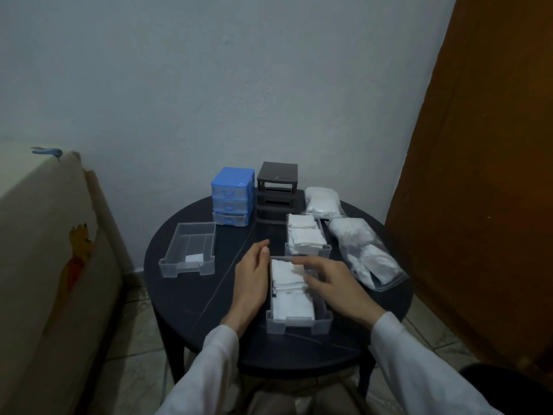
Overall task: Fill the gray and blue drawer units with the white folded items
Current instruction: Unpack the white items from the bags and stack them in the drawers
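A clear drawer (299, 323) packed with white folded items (291, 304) sits at the table's near middle. My left hand (251, 280) lies along its left wall with straight fingers. My right hand (332, 283) hovers over its right side, fingers spread and touching the white items. A second filled drawer (308, 250) stands behind it. A third clear drawer (188, 251) on the left holds one white item (194, 258). At the back stand the blue drawer unit (229, 199), drawers in, and the gray drawer unit (276, 191), its slots empty.
Two clear bags of white items (365, 253) (321, 202) lie at the right of the round dark table (203, 295). A brown door (478, 175) stands close on the right. A pale cabinet (45, 250) is at the left, and the wall is behind.
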The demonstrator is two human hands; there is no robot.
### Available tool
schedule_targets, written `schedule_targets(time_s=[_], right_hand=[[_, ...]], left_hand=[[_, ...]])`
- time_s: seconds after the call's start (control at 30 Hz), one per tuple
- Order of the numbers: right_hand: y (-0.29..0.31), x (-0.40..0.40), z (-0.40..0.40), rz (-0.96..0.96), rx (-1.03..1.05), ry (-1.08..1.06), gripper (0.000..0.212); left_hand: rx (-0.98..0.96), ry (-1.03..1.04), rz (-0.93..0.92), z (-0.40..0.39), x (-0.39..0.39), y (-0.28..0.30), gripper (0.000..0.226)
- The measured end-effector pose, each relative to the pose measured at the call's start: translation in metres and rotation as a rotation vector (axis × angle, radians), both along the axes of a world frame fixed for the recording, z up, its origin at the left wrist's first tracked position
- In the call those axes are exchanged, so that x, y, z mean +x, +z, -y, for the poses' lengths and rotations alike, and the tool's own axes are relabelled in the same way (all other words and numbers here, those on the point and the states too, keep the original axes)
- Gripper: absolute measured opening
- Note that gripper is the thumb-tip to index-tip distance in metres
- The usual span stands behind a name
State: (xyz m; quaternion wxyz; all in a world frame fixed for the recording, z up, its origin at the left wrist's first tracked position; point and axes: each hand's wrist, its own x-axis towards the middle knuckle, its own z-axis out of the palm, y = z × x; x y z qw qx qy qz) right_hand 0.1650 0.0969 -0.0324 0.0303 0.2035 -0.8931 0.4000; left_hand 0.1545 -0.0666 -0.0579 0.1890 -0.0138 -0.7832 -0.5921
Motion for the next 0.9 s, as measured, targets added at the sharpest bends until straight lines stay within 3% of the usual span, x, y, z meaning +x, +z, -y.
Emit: schedule_targets(time_s=[0.17,0.37,0.57,0.73,0.9], right_hand=[[0.001,0.005,-0.042,-0.088,0.063,-0.078,0.027],[-0.010,0.006,-0.085,-0.176,0.106,-0.281,0.019],[-0.026,-0.002,-0.101,-0.189,0.133,-0.369,0.016],[-0.037,-0.012,-0.098,-0.146,0.163,-0.379,0.028],[-0.040,-0.016,-0.099,-0.142,0.155,-0.365,0.016]], left_hand=[[0.080,-0.160,-0.141,-0.035,0.017,0.029,0.025],[-0.031,-0.227,-0.149,-0.087,0.010,0.018,0.032],[-0.352,-0.298,-0.059,-0.121,-0.005,0.005,0.031],[-0.359,-0.328,0.018,-0.124,-0.011,0.004,0.040],[-0.353,-0.319,0.036,-0.123,-0.014,0.002,0.039]])
